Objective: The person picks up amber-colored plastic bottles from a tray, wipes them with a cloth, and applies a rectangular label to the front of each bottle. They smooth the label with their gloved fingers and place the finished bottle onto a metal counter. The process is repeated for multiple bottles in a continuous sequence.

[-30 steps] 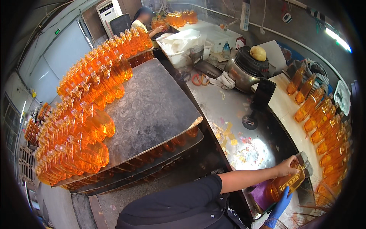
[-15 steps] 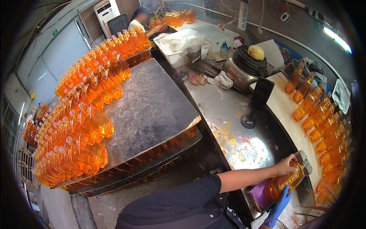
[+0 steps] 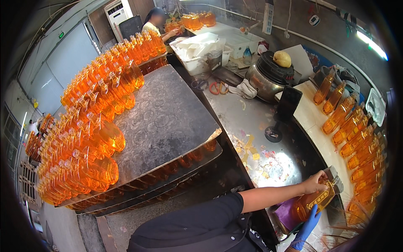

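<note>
Amber bottle, gold lettering, left fingers curled over it, right fingers gripping its side

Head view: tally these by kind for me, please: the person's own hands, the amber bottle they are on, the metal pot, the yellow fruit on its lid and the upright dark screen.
Bare left hand: 1
Blue-gloved right hand: 1
Handled amber bottle: 1
Metal pot: 1
Yellow fruit: 1
Upright dark screen: 1
Total: 6
</note>
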`<state>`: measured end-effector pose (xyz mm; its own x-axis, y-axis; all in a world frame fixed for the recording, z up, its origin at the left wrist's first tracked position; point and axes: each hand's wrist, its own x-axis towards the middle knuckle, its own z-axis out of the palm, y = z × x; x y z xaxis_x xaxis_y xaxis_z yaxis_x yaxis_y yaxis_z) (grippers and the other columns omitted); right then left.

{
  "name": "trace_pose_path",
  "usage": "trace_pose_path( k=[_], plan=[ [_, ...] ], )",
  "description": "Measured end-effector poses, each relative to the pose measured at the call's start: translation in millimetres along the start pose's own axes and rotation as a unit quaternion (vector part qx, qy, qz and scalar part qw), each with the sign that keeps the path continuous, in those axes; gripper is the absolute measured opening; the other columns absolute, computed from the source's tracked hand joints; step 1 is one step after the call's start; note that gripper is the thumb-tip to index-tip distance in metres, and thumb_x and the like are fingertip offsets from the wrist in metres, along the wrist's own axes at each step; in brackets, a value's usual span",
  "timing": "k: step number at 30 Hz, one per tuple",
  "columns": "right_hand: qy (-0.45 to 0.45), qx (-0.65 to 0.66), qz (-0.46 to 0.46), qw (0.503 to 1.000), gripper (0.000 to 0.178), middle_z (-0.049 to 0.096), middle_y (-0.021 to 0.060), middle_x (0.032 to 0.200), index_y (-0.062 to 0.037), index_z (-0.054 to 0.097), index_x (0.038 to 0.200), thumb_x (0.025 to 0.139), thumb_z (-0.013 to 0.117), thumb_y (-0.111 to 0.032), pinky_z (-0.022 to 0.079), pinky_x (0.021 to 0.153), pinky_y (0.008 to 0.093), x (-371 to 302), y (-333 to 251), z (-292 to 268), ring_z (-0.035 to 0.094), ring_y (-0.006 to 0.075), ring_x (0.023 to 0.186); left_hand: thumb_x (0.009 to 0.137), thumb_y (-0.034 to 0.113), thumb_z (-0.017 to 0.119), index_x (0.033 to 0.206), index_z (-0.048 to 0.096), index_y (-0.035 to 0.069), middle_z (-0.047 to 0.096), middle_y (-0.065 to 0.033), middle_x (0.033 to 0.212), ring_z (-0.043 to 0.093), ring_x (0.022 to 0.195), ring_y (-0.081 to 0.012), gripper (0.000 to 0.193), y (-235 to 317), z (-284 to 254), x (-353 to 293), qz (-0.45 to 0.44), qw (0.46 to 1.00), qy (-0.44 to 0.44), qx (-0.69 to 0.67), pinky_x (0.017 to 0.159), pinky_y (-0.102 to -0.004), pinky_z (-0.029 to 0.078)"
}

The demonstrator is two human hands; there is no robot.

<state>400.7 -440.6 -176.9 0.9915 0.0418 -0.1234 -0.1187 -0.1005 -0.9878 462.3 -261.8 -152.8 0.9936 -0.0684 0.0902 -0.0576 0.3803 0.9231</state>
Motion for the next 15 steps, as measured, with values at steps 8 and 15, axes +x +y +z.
trace_pose_path(
  k=[8,15],
  plan=[
    [-0.001,-0.003,-0.017,1.0,0.045,0.056,0.0123,0.121,0.0016,0.048,0.128,0.097,0.054,-0.031,0.047,0.091,0.0307,5,7,-4,0.057,0.0197,0.106,0.08,0.021,0.073,0.117,0.042,0.006,0.052,-0.0078,0.109,0.051,0.1,-0.0154,0.051,9,0,-4,-0.024,1.0,-0.011,-0.006,0.085,-0.0296,0.045],
    [-0.001,0.004,-0.013,1.0,0.044,0.057,0.0123,0.12,0.0017,0.048,0.127,0.097,0.054,-0.031,0.048,0.088,0.03,4,7,-3,0.058,0.0194,0.103,0.08,0.02,0.073,0.116,0.042,0.007,0.052,-0.0065,0.106,0.051,0.096,-0.0138,0.05,10,0,-5,-0.021,1.0,-0.013,-0.011,0.084,-0.0284,0.045]
  ],
)
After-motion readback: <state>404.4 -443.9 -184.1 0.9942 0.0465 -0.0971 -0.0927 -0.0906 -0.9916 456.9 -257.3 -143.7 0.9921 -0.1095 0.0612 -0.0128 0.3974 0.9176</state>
